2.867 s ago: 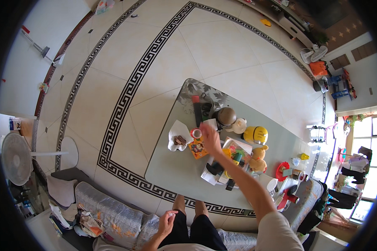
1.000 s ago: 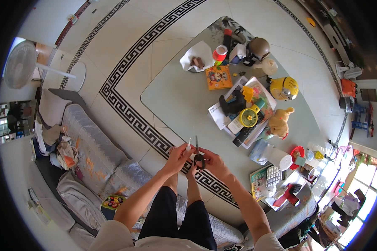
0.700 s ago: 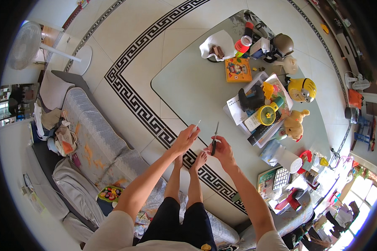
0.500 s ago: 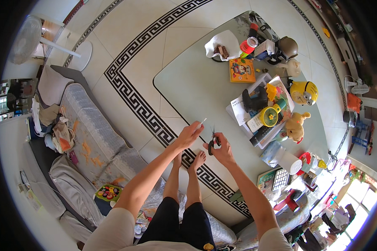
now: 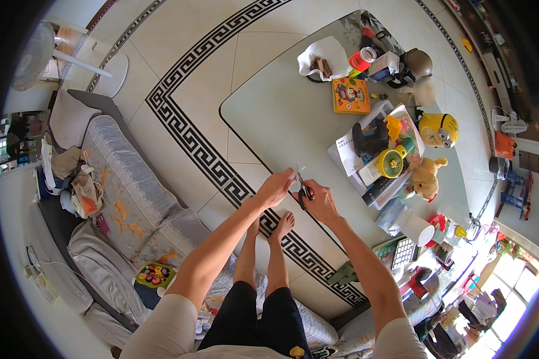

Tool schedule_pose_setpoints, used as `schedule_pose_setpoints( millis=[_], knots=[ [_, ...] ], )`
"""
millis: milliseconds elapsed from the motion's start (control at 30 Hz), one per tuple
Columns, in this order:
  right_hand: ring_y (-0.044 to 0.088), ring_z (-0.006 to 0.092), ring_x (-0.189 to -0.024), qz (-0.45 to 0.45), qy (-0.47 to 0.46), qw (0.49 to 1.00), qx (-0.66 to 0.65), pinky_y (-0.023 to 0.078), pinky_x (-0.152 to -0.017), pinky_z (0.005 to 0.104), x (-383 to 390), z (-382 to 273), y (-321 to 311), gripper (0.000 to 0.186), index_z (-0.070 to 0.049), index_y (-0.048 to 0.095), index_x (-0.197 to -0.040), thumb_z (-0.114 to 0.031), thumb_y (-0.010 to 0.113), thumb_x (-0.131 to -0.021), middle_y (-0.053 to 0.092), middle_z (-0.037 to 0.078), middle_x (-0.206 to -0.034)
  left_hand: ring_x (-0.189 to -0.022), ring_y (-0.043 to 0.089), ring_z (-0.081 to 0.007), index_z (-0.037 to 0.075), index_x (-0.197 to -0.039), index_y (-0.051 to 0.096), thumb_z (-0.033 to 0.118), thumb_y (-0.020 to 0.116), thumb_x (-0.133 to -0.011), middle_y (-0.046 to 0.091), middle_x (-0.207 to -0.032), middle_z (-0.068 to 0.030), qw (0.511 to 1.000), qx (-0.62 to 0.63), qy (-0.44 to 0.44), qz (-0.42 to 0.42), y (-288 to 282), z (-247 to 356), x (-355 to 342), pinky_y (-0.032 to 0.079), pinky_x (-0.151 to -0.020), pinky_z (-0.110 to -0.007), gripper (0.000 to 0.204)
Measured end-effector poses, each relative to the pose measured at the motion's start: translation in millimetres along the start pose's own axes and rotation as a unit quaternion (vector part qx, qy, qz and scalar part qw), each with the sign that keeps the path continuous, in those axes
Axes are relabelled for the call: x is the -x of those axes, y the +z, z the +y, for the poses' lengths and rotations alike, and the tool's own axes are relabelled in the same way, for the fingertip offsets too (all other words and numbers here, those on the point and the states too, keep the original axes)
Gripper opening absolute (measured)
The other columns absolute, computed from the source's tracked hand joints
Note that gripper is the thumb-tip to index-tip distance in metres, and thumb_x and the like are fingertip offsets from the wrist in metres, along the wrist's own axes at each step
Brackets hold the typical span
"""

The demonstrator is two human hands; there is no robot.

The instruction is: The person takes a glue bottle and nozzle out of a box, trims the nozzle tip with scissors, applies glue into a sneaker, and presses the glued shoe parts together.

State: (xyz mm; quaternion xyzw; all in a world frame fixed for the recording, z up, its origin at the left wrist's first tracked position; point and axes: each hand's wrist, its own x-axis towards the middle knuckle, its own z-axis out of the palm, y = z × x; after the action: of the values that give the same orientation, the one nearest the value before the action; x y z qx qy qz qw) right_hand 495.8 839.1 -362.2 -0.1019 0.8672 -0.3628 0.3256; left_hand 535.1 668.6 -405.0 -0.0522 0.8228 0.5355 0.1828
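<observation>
My left hand (image 5: pixel 275 188) pinches a small, thin white piece whose tip pokes out past the fingertips; its kind is too small to make out. Close beside it on the right, my right hand (image 5: pixel 322 203) grips scissors (image 5: pixel 306 191) by their dark handles. The narrow blades point away from me and come right up to the white piece at my left fingertips. Whether they touch it I cannot tell. Both hands are above the near edge of the pale green table (image 5: pixel 269 125).
Papers in a tray carry a yellow handheld fan (image 5: pixel 390 163). Around them stand a yellow goggled figure (image 5: pixel 438 130), a plush toy (image 5: pixel 426 179), an orange box (image 5: pixel 351 96) and a white-lined bowl (image 5: pixel 335 51). A sofa (image 5: pixel 132 173) and a standing fan (image 5: pixel 33 57) are to the left.
My hands have come together. The left moved slightly right, and the scissors' blades now meet the fingertips of my left hand, where before there was a gap.
</observation>
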Motion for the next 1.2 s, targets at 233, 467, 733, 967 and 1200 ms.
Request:
schedule_pose_setpoints(
  millis=[233, 467, 733, 967, 1200],
  knots=[
    [0.060, 0.0231, -0.053, -0.039, -0.006, 0.994, -0.104, 0.046, -0.052, 0.0341, -5, -1, 3, 0.035, 0.003, 0.060, -0.096, -0.027, 0.071, -0.082, 0.058, 0.013, -0.059, -0.067, 0.058, -0.0413, 0.000, -0.098, 0.043, 0.017, 0.044, -0.097, 0.057, -0.072, -0.0226, 0.995, -0.094, 0.004, -0.029, 4, -22, -2, 0.044, -0.057, -0.047, 0.018],
    [0.061, 0.0192, -0.044, -0.051, 0.013, 0.996, -0.078, 0.046, -0.042, 0.0303, -9, -18, -8, 0.017, 0.006, 0.062, -0.082, -0.011, 0.064, -0.082, 0.059, 0.014, -0.054, -0.064, 0.059, -0.0404, -0.002, -0.096, 0.042, 0.016, 0.044, -0.096, 0.057, -0.068, -0.0231, 0.995, -0.103, 0.008, -0.017, -4, -1, -5, 0.044, -0.054, -0.047, 0.018],
    [0.061, 0.0175, -0.043, -0.018, 0.010, 0.993, -0.118, 0.044, -0.041, 0.0291, -14, 4, 1, 0.010, 0.004, 0.064, -0.081, -0.005, 0.064, -0.079, 0.060, 0.012, -0.054, -0.064, 0.057, -0.0380, -0.001, -0.094, 0.044, 0.012, 0.047, -0.095, 0.056, -0.070, -0.0226, 0.998, -0.065, -0.014, 0.003, 2, 1, -2, 0.044, -0.056, -0.043, 0.013],
    [0.064, 0.0341, -0.074, 0.167, 0.032, 0.983, 0.075, 0.049, -0.063, 0.0416, -1, 20, -13, 0.027, -0.004, 0.059, -0.100, -0.013, 0.070, -0.077, 0.065, 0.015, -0.077, -0.062, 0.054, -0.0205, 0.002, -0.103, 0.049, 0.009, 0.053, -0.094, 0.054, -0.071, -0.0128, 0.993, 0.072, 0.076, 0.056, 0, -4, 8, 0.045, -0.059, -0.032, 0.012],
    [0.061, 0.0407, -0.088, 0.150, 0.079, 0.974, 0.150, 0.047, -0.072, 0.0482, 42, 70, -19, 0.048, -0.008, 0.044, -0.119, -0.010, 0.068, -0.078, 0.062, 0.018, -0.100, -0.093, 0.057, -0.0188, 0.003, -0.101, 0.057, 0.000, 0.056, -0.090, 0.051, -0.104, -0.0065, 0.978, 0.185, 0.077, 0.061, -5, -11, 17, 0.055, -0.086, -0.033, 0.011]
  ],
)
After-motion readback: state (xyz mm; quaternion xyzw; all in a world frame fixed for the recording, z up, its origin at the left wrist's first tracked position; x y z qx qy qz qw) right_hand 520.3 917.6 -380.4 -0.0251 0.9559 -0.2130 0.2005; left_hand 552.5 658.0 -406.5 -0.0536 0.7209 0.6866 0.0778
